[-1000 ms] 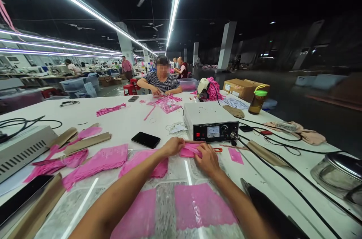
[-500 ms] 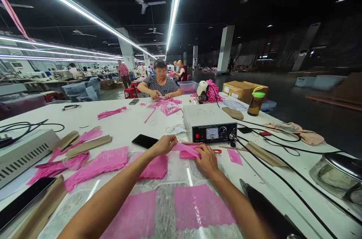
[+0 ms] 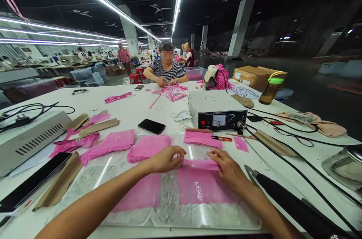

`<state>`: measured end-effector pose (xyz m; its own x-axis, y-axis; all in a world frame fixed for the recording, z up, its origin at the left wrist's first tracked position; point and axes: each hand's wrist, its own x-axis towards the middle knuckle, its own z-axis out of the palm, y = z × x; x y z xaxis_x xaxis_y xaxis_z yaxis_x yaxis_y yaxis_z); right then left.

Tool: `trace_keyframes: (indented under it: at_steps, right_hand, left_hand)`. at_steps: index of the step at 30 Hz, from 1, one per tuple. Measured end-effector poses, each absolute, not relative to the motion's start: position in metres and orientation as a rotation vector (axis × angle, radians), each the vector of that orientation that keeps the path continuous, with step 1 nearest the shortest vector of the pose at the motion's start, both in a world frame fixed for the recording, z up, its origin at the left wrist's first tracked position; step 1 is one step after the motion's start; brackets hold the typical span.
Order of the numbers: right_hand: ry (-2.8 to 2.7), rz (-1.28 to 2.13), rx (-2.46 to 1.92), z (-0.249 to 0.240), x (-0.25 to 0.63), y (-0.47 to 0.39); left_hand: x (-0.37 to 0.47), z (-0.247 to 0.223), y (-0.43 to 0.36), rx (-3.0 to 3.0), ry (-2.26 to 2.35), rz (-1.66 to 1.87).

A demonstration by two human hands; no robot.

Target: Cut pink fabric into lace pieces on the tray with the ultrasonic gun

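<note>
A pink fabric strip (image 3: 199,164) is stretched level between my two hands. My left hand (image 3: 169,159) pinches its left end, and the fingers of my right hand (image 3: 226,165) close on its right end. Just below the strip, a pink fabric panel (image 3: 202,190) lies flat at the right of a clear plastic sheet (image 3: 169,214). Another pink panel (image 3: 138,193) lies at the left, partly under my left forearm. Beyond my hands rest more pink strips (image 3: 200,139), with orange-handled snips (image 3: 223,138) beside them. Stacks of pink pieces (image 3: 149,146) sit past my left forearm.
A control box (image 3: 217,112) with cables stands behind the strips, a black phone (image 3: 151,126) to its left. A black handheld tool (image 3: 294,201) lies by my right forearm. A glass jar (image 3: 343,167) stands at the right. Across the table (image 3: 124,111) a co-worker (image 3: 166,67) handles pink pieces.
Both hands have come back toward me from the pile of strips, carrying one strip to the upper edge of the right panel. The view has tilted down a little.
</note>
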<state>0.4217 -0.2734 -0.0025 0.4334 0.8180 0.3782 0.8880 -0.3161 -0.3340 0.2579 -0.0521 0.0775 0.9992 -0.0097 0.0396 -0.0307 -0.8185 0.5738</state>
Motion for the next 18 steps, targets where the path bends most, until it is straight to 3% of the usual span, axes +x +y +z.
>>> trace_keyframes:
  at_steps: [9,18]
  right_hand:
    - [-1.530,-0.385,-2.253,-0.022,0.394,-0.328]
    - [-1.368,-0.309,-2.056,-0.027,0.398,-0.344]
  left_hand:
    - [0.226,0.051,-0.098,2.565,-0.331,0.050]
    - [0.226,0.049,-0.096,2.681,-0.370,0.041]
